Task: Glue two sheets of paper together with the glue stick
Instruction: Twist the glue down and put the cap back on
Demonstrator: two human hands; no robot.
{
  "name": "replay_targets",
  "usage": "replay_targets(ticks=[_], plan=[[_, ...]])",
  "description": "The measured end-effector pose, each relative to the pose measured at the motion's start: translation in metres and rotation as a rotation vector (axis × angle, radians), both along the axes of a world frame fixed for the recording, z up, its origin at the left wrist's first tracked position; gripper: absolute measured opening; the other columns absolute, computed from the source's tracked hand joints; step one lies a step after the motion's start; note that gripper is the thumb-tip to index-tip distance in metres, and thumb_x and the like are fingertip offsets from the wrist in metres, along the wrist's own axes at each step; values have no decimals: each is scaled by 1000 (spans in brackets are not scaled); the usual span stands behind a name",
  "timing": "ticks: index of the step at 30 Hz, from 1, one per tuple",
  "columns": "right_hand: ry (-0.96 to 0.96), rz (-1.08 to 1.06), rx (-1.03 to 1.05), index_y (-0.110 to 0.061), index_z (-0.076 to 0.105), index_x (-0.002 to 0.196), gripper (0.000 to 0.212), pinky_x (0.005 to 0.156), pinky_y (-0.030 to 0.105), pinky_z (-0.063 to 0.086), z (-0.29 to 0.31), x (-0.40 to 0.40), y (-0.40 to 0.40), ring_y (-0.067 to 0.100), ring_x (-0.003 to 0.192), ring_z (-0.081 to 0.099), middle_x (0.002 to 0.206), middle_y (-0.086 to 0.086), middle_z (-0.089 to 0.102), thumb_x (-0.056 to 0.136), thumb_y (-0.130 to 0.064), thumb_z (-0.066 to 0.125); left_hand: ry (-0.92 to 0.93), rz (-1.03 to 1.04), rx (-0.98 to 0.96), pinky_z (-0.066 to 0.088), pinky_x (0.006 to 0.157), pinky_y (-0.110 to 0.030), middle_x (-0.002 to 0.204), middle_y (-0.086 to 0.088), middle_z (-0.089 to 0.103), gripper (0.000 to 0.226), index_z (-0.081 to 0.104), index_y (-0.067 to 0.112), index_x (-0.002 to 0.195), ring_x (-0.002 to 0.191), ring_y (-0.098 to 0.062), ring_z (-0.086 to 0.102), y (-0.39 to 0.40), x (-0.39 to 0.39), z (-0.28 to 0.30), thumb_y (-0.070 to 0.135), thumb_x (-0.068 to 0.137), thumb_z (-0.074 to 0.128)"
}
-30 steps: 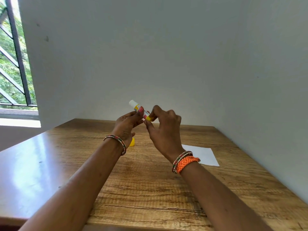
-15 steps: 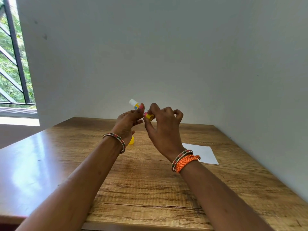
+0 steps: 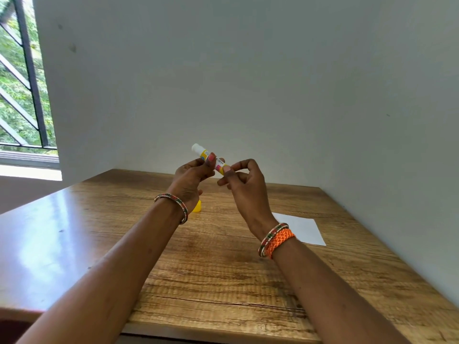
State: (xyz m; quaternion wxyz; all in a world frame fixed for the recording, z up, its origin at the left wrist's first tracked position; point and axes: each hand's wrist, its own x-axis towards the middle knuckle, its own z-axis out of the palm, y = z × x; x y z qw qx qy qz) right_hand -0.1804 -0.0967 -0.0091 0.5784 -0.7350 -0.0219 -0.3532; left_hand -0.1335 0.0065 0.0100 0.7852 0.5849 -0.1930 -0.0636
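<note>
I hold a yellow glue stick (image 3: 207, 156) in the air above the wooden table (image 3: 223, 269), its white glue tip bare and pointing up-left. My left hand (image 3: 191, 180) grips the middle of the tube. My right hand (image 3: 244, 184) pinches the lower end between thumb and forefinger. The yellow cap (image 3: 198, 207) stands on the table just behind my left wrist, partly hidden. White paper (image 3: 301, 230) lies flat to the right, behind my right wrist; I cannot tell whether it is one sheet or two stacked.
Grey walls (image 3: 273, 83) close the table's far and right sides. A barred window (image 3: 22, 83) is at the far left. Glare lies on the table's left part.
My right fingers have shifted around the stick's lower end, curling in again after spreading. The stick stays at about the same height and tilt. The paper and cap have not moved.
</note>
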Motion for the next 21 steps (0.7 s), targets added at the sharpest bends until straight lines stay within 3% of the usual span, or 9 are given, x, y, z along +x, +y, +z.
replay_targets(ticks=[3,5,7,9,11,13,15,18,21], plan=[[43,93,107,-15,50,96,12,60,13,48,-1,2,-1,8,72,66,76,-3,71,93,-26,55,-13,-15,17,25,93,-44,115,0,65,33,66,18,105,113,-14,54,0,0,0,40,82,59],[19,70,85,-14,49,94,12,56,14,49,-1,2,-1,16,72,67,77,-2,71,93,-23,57,-15,-13,28,25,95,-46,113,1,66,33,66,18,103,110,-14,55,0,0,-1,41,80,60],[-47,-31,-70,-15,49,91,13,61,22,49,-1,3,-1,20,77,65,83,0,68,90,-19,61,3,15,34,25,96,-47,113,1,67,43,65,15,108,106,-13,57,0,1,-2,44,77,63],[-107,-204,-365,-21,49,89,15,78,31,39,-4,3,-1,17,85,58,86,-5,64,87,-20,63,13,33,44,26,96,-47,108,2,68,42,66,15,103,104,-13,58,0,2,-2,46,74,65],[-145,-362,-602,-23,50,94,17,84,31,25,-7,4,-2,14,90,52,90,-7,62,84,-21,64,14,30,37,26,95,-46,102,3,68,35,66,18,96,100,-12,58,0,2,-3,46,75,65],[-155,-407,-646,-24,52,97,19,83,30,22,-6,4,-4,13,90,51,92,-6,63,83,-23,65,15,20,23,25,96,-47,105,1,67,36,65,16,99,101,-13,57,0,0,-3,44,76,64],[-108,-331,-504,-25,51,95,18,81,32,28,-5,2,-2,11,82,54,89,-7,65,84,-27,64,18,8,12,23,96,-46,115,-3,65,41,63,13,107,107,-14,56,0,-1,-3,43,78,63],[28,-66,-85,-21,52,93,12,68,32,45,-2,0,0,8,66,60,77,-2,72,89,-30,58,5,-20,15,22,95,-46,120,-4,64,45,61,11,115,114,-15,55,-1,-3,-3,39,81,61],[124,77,147,-18,51,91,7,59,22,43,0,1,-2,4,63,61,71,-2,71,92,-24,54,-5,-16,28,23,96,-47,120,-5,65,45,61,10,116,115,-15,55,-1,-2,-4,38,81,61]])
